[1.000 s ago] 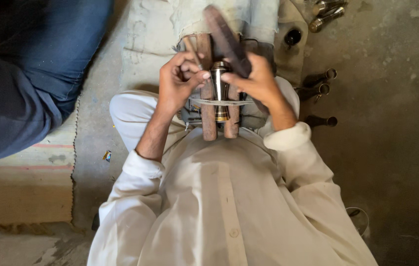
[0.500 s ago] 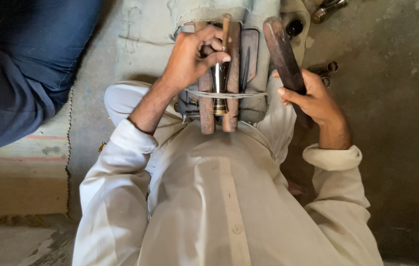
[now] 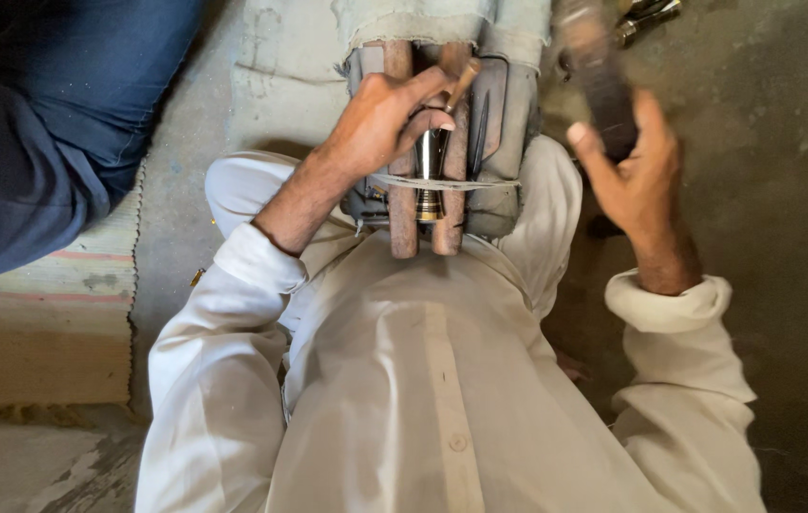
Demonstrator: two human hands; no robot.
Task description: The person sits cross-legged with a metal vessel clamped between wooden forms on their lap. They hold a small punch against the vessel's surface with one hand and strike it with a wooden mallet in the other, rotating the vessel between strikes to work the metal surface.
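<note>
Left hand (image 3: 380, 123): fingers closed on a thin rod (image 3: 462, 84), tip set on a metal fitting (image 3: 429, 166) between two wooden bars (image 3: 402, 204). Right hand (image 3: 634, 176): clamped on blurred dark bar (image 3: 597, 76), raised right of the bars.

Two rust-brown bars (image 3: 402, 204) are seen side by side as the landmark. Between the rust-brown bars a shiny silver and brass-coloured metal piece (image 3: 430, 166) is set. Around the rust-brown bars grey worn padding (image 3: 508, 142) is wrapped, crossed by a pale thin band (image 3: 480, 183). Right of the rust-brown bars a dark brown blurred tool (image 3: 601, 81) is held. Below the rust-brown bars a plain off-white shirt (image 3: 423, 380) is worn. Left of the rust-brown bars dark blue cloth (image 3: 43, 142) is seen, and a beige mat with reddish stripes (image 3: 53, 294). The floor (image 3: 784, 171) is dull grey-brown
</note>
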